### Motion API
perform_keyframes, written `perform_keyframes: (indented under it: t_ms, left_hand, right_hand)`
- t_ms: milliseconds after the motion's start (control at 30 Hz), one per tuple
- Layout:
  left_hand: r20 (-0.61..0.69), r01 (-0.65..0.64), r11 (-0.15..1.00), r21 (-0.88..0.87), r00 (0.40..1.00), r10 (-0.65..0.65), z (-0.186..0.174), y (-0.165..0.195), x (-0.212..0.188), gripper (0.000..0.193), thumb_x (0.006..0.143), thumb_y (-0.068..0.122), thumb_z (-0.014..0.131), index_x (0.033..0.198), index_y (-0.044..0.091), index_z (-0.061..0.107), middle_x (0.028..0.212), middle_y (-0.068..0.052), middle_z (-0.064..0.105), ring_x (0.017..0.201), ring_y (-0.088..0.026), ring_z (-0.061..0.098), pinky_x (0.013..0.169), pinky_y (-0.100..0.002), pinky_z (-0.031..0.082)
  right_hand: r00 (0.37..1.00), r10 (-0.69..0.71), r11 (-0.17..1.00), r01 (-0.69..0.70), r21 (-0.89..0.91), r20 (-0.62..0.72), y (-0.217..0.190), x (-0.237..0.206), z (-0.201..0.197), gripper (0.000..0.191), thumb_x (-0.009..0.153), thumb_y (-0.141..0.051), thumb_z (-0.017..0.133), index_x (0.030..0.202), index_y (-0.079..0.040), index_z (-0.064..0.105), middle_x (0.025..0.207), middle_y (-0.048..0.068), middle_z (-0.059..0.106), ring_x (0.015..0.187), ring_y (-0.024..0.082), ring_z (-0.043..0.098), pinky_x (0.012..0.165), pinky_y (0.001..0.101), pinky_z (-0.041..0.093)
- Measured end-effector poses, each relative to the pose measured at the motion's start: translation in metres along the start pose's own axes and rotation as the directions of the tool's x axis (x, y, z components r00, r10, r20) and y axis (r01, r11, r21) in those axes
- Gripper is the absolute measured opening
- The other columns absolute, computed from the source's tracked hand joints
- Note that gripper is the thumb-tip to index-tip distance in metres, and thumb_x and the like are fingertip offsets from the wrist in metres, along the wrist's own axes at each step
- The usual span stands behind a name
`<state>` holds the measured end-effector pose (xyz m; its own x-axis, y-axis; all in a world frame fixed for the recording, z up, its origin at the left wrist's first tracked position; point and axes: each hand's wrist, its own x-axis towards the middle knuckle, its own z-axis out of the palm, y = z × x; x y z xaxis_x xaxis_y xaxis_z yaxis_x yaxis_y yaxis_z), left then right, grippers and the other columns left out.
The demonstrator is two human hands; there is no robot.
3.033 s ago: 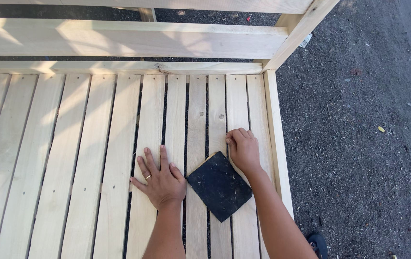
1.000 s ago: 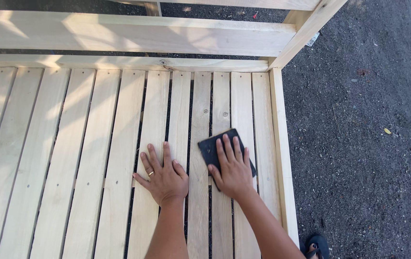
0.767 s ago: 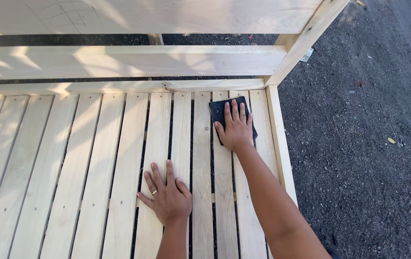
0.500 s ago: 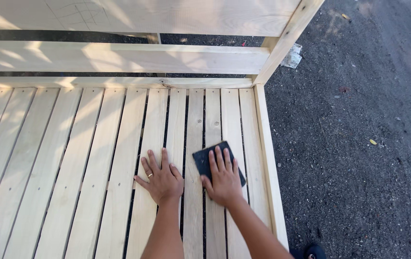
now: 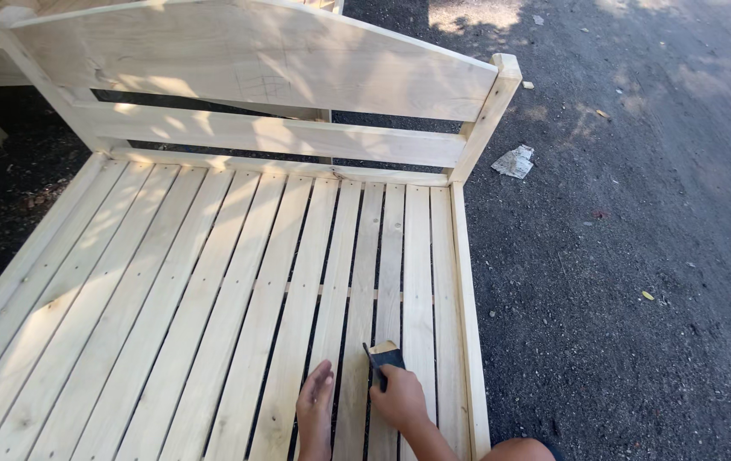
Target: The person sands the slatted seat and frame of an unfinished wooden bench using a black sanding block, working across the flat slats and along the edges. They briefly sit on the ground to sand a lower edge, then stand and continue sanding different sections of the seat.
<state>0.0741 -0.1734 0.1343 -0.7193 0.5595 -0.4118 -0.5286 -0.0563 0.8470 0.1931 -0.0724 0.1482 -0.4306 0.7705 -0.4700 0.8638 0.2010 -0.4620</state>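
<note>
Looks mid-sanding: right hand [image 5: 400, 399] gripping the sanding pad [image 5: 383, 357] on a slat [image 5: 387, 273], left hand [image 5: 315, 405] flat and empty, next stroke needs steady pressure along the grain.

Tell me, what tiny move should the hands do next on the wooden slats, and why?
Probably slide the right hand with the dark sanding sheet up along its slat toward the headboard. The sheet sits low on that slat, much bare wood lies ahead, and the left hand rests on the slats alongside.
</note>
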Motion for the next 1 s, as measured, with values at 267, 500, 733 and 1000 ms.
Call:
perform_keyframes:
  t_ms: [267,500,733,1000]
  left_hand:
    - [0.381,0.348,0.820,-0.455,0.908,-0.173,-0.115,0.017,-0.043,0.078,0.086,0.053,0.058,0.145,0.004,0.047,0.135,-0.019,0.066,0.117,-0.032,0.068,0.096,-0.051,0.053]
    - [-0.007,0.073,0.933,0.352,0.997,-0.076,-0.140,0.081,-0.014,0.048,0.099,0.030,0.068,0.131,-0.006,0.070,0.122,-0.021,0.076,0.104,-0.022,0.073,0.093,-0.035,0.053]
    - [0.287,-0.298,0.113,0.948,0.952,0.103,-0.148,0.062,-0.009,0.060,0.087,0.021,0.065,0.146,0.028,0.056,0.162,-0.010,0.032,0.144,-0.029,0.038,0.114,-0.049,0.035]
    - [0.180,-0.204,-0.301,0.932,0.978,-0.105,-0.084,-0.021,0.027,0.080,0.091,0.044,0.062,0.159,0.039,0.019,0.170,0.002,0.004,0.158,-0.030,0.005,0.123,-0.065,0.009]
  right_hand:
    - [0.913,-0.089,0.426,-0.325,0.844,0.397,-0.064,-0.061,0.003,0.038,0.085,-0.004,0.055,0.118,0.001,0.073,0.090,0.008,0.074,0.081,0.017,0.070,0.077,0.0302,0.056]
    - [0.925,-0.304,0.705,0.056,0.707,0.229,-0.090,-0.035,0.008,0.030,0.095,-0.016,0.062,0.124,-0.011,0.067,0.095,0.000,0.067,0.091,0.009,0.065,0.081,0.0274,0.049]
    - [0.997,-0.067,0.938,0.048,0.342,0.044,-0.032,0.015,0.006,0.026,0.094,-0.015,0.060,0.116,-0.008,0.072,0.098,0.003,0.073,0.093,0.017,0.069,0.086,0.0331,0.055]
    - [0.918,-0.248,0.967,0.218,-0.128,-0.309,-0.025,0.079,0.001,0.049,0.088,-0.023,0.063,0.136,-0.014,0.057,0.149,0.008,0.046,0.141,0.029,0.037,0.118,0.0472,0.029]
